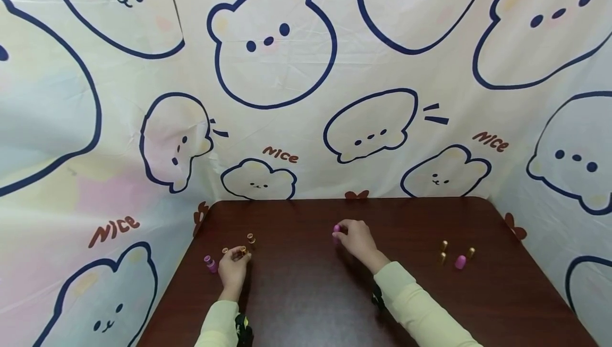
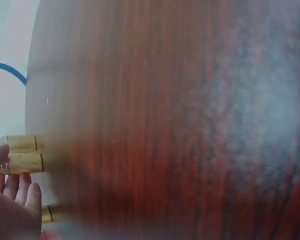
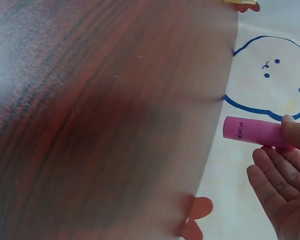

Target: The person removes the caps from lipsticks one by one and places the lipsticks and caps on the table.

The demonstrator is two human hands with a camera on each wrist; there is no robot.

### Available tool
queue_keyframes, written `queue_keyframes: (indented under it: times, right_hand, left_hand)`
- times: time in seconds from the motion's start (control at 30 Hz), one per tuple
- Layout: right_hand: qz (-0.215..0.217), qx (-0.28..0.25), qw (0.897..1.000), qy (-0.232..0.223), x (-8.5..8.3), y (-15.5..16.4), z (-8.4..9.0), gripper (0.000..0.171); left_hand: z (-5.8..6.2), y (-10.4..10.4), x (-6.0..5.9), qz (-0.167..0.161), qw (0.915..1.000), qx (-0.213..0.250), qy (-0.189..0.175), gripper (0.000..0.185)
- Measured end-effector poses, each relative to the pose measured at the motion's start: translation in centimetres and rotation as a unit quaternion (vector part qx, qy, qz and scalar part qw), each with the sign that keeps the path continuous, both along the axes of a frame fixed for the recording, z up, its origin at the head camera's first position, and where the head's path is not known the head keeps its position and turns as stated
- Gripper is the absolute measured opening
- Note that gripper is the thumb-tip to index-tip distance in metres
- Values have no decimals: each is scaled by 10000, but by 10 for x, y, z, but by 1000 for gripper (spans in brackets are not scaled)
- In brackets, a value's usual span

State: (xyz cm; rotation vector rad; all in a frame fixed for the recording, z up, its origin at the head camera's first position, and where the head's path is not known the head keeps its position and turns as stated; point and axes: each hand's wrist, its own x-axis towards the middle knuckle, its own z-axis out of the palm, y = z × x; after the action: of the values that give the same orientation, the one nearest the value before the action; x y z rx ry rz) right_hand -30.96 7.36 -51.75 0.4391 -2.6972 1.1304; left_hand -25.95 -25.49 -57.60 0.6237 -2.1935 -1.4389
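In the head view my left hand (image 1: 232,271) is at the table's left side, pinching a gold lipstick tube (image 1: 244,250) between thumb and fingers. The left wrist view shows the thumb over this gold tube (image 2: 26,163), with a second gold tube (image 2: 23,143) right alongside. Around the hand stand another gold tube (image 1: 251,238) and a pink lipstick tube (image 1: 210,264); one more gold top (image 1: 224,251) peeks out behind the fingers. Near the far middle, my right hand (image 1: 358,240) pinches a pink lipstick tube (image 1: 337,228), lettered "PIXIE" in the right wrist view.
On the right of the dark wooden table (image 1: 306,299) stand several short gold pieces (image 1: 444,246) and a pink one (image 1: 460,262). A cartoon-printed cloth (image 1: 272,81) hangs behind the far edge and along both sides.
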Motion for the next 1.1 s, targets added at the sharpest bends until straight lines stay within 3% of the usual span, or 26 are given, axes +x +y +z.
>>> queue_keyframes:
  times: [0.37,0.67,0.87,1.1]
  right_hand:
    - [1,-272,9996,10,8,9,25,8]
    - [121,-781,9964,295,17,24,50,6]
    - [65,-1275,9918,50,21,39,65,12]
    - [-187,-1817,9826,-324,28,53,80,26]
  left_hand:
    - [10,0,-3,61,9994,191,297,39]
    - [27,7,-5,-10,9969,520,591,39]
    - [41,17,-7,17,9940,540,954,34]
    - [58,35,-11,-166,9862,711,1486,34]
